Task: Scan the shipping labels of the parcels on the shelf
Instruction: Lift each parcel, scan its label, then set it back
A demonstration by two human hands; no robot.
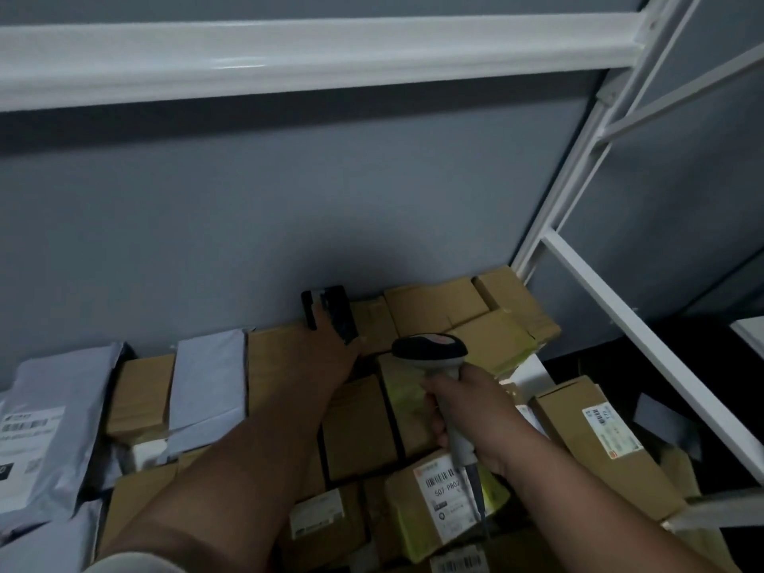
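Brown cardboard parcels (359,423), grey mailer bags (53,407), white shelf frame (645,324).

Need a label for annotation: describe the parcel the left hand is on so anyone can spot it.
Start at the grey back wall of the white shelf. At its foot, amid brown cardboard boxes, the left hand holds a small black parcel upright. It is the only black item there.

Both hands (330,345) (467,411) outstretched, fingers curled.
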